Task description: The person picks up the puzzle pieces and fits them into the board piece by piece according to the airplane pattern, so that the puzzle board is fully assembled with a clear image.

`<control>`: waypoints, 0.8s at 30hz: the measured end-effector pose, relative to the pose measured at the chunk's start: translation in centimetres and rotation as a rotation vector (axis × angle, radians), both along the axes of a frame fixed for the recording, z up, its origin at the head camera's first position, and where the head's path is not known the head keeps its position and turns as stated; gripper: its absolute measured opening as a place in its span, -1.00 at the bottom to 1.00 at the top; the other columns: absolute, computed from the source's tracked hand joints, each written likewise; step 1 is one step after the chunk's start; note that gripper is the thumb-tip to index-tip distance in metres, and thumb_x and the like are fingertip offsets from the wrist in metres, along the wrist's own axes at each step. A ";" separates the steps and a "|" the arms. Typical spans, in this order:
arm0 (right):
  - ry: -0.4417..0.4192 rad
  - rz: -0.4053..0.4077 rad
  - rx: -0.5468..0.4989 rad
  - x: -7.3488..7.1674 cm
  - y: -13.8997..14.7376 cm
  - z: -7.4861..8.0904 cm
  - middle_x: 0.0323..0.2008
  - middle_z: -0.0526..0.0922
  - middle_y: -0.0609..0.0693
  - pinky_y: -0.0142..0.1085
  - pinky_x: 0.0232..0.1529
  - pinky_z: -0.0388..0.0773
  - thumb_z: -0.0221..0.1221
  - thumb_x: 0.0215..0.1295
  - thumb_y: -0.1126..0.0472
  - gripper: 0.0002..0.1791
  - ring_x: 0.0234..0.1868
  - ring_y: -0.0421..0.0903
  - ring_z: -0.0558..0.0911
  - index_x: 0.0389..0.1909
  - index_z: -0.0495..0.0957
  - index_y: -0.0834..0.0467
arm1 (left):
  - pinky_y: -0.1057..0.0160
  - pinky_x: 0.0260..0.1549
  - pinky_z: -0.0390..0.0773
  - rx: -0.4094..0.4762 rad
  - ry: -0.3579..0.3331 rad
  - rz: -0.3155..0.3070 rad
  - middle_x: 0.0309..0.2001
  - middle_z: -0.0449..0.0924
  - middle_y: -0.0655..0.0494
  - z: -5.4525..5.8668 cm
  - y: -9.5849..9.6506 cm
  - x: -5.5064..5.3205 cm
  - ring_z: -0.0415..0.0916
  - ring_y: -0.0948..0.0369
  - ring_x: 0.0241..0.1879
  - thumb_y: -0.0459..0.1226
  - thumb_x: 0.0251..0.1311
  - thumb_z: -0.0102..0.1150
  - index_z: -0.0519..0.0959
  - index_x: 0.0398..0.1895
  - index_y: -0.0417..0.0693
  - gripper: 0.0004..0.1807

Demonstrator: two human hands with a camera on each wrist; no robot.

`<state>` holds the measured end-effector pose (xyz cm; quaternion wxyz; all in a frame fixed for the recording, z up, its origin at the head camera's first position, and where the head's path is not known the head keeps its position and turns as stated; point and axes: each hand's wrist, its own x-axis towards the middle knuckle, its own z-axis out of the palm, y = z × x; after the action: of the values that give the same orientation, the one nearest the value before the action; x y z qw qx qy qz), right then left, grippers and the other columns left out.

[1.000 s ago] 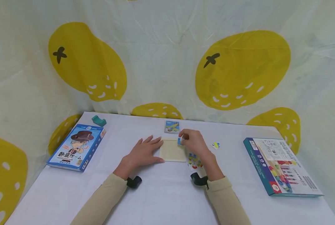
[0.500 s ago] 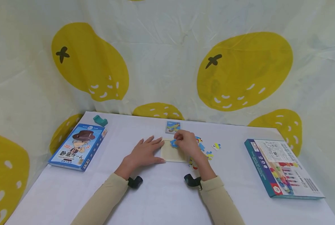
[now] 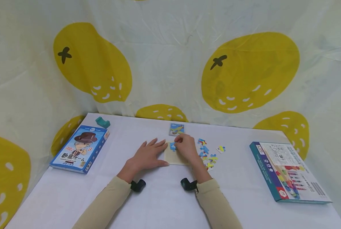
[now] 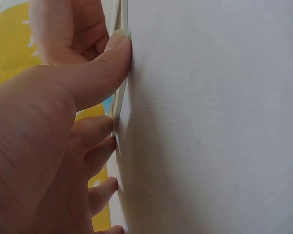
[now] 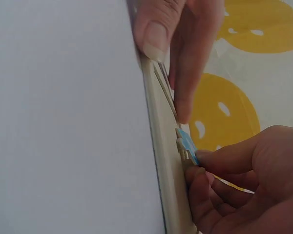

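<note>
A pale, shallow square puzzle tray (image 3: 176, 159) lies on the white table. My left hand (image 3: 149, 155) rests with spread, straight fingers at its left edge; in the left wrist view the thumb (image 4: 105, 70) touches the rim. Over the tray's upper part my right hand (image 3: 186, 147) pinches a blue jigsaw piece (image 3: 173, 146) between thumb and fingertips. The right wrist view has this blue piece (image 5: 186, 144) tilted close over the tray's surface. Several loose jigsaw pieces (image 3: 205, 149), blue, yellow and red, lie just right of the tray.
A small picture card (image 3: 177, 129) lies beyond the tray. One stray piece (image 3: 221, 149) sits farther right. At the left are a blue game box (image 3: 79, 149) and a teal block (image 3: 102, 122); a larger flat box (image 3: 290, 171) lies at the right. A fruit-print curtain (image 3: 164, 63) hangs behind.
My right hand has moved left over the tray with the blue jigsaw piece, lowering it toward the upper left part. The loose pieces came into view. My left hand has stayed in place.
</note>
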<state>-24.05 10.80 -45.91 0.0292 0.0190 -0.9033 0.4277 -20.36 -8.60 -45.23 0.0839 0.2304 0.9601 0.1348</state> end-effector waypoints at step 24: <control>-0.004 0.057 0.132 0.4 -1.2 0.6 -0.40 0.64 0.02 -0.28 -0.26 0.51 0.21 0.24 0.36 -0.92 -0.32 -0.06 0.54 -0.31 0.66 0.19 | -0.33 0.46 -0.05 -0.014 0.010 -0.015 0.57 0.09 0.27 -0.6 -0.2 -0.4 -0.07 -0.01 0.59 0.37 0.12 0.14 0.17 0.54 0.24 -0.04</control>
<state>-23.61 9.62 -45.33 0.0139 0.0455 -0.9286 0.3679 -20.71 -8.75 -45.87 0.0817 0.2375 0.9597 0.1265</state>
